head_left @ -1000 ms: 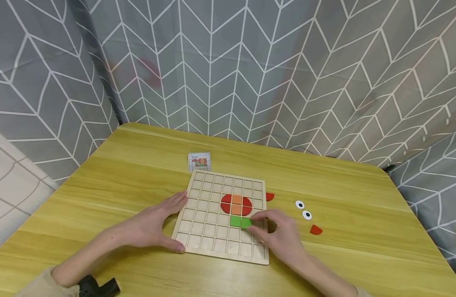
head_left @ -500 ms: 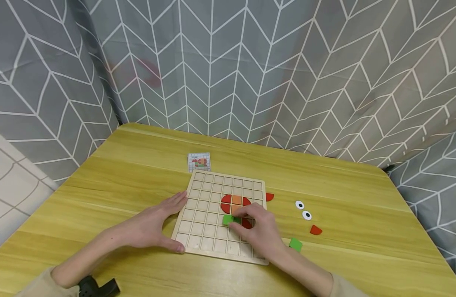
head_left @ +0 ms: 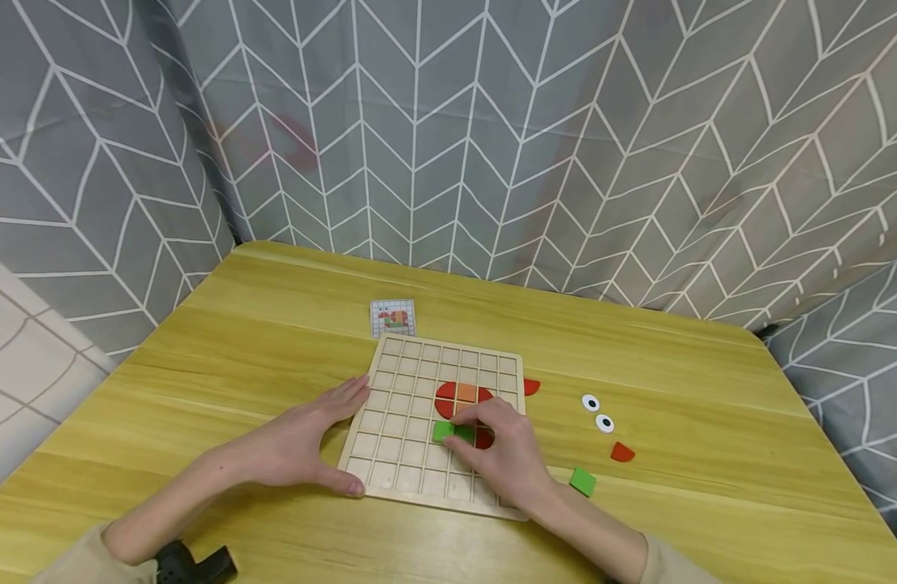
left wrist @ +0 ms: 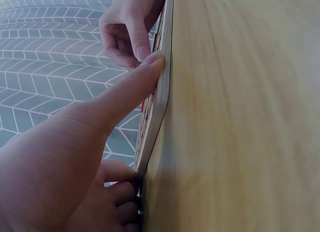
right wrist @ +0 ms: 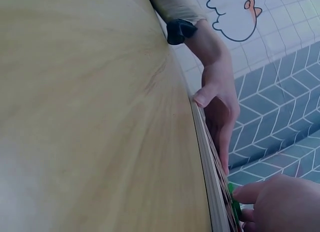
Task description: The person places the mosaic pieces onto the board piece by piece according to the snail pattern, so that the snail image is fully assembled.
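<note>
On the wooden grid board (head_left: 392,448), red quarter pieces (head_left: 444,401) flank an orange square (head_left: 466,392). Just below them the right hand (head_left: 510,454) pinches a green square (head_left: 442,431) between thumb and index finger, low over the grid. A second green square (head_left: 464,433) and a dark red piece (head_left: 484,439) show partly under that hand. The left hand (head_left: 295,442) is spread along the board's left edge, thumb at the near corner and fingertips farther up. In the left wrist view its thumb (left wrist: 132,92) rests on the board's edge (left wrist: 159,107).
A small picture card (head_left: 392,317) lies behind the board. To the right are a red piece (head_left: 532,387), two eye discs (head_left: 590,402), another red piece (head_left: 622,452) and a loose green square (head_left: 583,482). A patterned curtain (head_left: 448,138) hangs behind the table (head_left: 675,365).
The right hand has moved left across the board, and a green square now lies farther left in its fingers. The loose green square at the right has come into view. The left hand stays put.
</note>
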A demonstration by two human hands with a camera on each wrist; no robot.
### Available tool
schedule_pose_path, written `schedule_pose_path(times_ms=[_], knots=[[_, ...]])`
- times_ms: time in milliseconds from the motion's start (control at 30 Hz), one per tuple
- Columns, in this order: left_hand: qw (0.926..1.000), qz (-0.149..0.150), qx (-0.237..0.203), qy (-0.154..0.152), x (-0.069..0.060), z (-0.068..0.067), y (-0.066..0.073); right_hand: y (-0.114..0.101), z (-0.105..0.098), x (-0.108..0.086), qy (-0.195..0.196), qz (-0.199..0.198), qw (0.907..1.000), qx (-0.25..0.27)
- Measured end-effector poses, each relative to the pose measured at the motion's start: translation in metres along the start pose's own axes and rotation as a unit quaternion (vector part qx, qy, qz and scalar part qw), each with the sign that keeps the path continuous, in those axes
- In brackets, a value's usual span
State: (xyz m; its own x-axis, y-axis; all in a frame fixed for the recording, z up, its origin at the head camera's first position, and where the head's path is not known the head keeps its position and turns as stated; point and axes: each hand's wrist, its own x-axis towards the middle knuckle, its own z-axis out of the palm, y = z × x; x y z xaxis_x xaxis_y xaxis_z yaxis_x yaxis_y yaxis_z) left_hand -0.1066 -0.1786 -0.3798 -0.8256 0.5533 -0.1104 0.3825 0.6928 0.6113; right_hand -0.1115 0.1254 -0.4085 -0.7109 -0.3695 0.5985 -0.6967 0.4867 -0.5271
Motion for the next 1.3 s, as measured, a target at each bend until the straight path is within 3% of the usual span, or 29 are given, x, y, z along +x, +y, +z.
schedule_pose_path(times_ms=[600, 967, 1167, 1300], knots=[[1.0000, -0.002, 0.006, 0.001, -0.001, -0.001, 0.001, 0.002, 0.003, 0.000, -0.005, -0.014, 0.9999, -0.003], [1.0000, -0.002, 0.009, 0.002, -0.001, 0.000, -0.001, -0.001, 0.002, 0.000, -0.020, 0.005, 0.9998, 0.000], [1.0000, 0.000, 0.009, 0.003, 0.000, 0.001, -0.001, 0.002, -0.008, 0.000, -0.023, 0.010, 0.9995, 0.020], [1.0000, 0.000, 0.009, 0.002, 0.000, 0.001, -0.002, 0.013, -0.025, -0.001, 0.001, 0.021, 0.9998, -0.001]])
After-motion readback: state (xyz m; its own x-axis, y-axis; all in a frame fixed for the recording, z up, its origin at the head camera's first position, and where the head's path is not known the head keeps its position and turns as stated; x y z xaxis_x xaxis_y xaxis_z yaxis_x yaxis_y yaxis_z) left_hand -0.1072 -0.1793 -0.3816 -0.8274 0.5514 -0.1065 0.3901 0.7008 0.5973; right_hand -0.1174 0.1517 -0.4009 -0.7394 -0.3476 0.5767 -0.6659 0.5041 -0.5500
